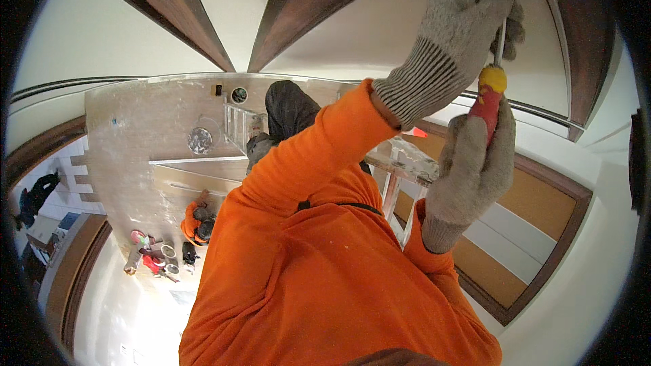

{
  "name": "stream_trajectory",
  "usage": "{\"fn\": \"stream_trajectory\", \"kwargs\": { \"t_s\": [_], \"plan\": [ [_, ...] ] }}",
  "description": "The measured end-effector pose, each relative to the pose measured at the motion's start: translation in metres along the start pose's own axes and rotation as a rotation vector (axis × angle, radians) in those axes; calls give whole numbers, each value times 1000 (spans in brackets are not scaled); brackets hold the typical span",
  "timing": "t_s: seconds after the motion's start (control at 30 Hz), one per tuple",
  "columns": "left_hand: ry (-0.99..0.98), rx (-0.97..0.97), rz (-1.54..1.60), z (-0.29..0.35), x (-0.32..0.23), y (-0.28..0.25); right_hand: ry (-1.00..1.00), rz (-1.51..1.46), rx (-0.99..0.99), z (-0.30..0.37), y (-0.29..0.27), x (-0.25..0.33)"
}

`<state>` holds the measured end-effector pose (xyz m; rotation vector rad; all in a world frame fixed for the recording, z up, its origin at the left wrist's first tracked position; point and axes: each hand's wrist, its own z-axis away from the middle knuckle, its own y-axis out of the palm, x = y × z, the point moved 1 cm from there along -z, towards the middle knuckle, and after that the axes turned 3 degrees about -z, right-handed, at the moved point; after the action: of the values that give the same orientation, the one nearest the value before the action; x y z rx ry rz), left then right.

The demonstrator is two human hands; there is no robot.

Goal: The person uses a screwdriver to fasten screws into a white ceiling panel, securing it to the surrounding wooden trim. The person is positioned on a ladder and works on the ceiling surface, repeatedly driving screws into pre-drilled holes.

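Observation:
A screwdriver (487,105) with a red and yellow handle points upward at the upper right. My right hand (468,173), in a grey knit glove, is wrapped round its handle from below. Above it, my left hand (468,17), gloved the same way, has its fingers curled about the thin metal shaft (502,44). The tip lies up by the left fingers, near the pale ceiling panel (386,20); what it touches is hidden. Orange sleeves cover both my arms.
A paint-spattered stepladder (403,159) stands beneath me. Dark brown beams (305,7) cross overhead. Far below, a person in orange (196,222) crouches on the floor near several tools and containers (154,254). A brown-framed panel (522,230) is at the right.

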<state>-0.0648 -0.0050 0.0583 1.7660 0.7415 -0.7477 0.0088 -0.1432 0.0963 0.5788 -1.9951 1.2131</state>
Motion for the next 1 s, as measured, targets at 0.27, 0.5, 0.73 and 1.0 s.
{"fn": "stream_trajectory", "kwargs": {
  "t_s": [0.27, 0.5, 0.73, 1.0],
  "plan": [
    [454, -191, -258, 21, 32, 8, 301, -521, 62, -9, -3, 1],
    [7, -89, 260, 12, 7, 11, 2, -6, 67, -8, -9, 7],
    [38, -68, 119, 15, -1, 9, -102, -28, -25, -2, 2, 4],
    [176, -62, -434, 4, -12, -2, 649, -1396, 382, -11, -2, 12]
  ]
}}
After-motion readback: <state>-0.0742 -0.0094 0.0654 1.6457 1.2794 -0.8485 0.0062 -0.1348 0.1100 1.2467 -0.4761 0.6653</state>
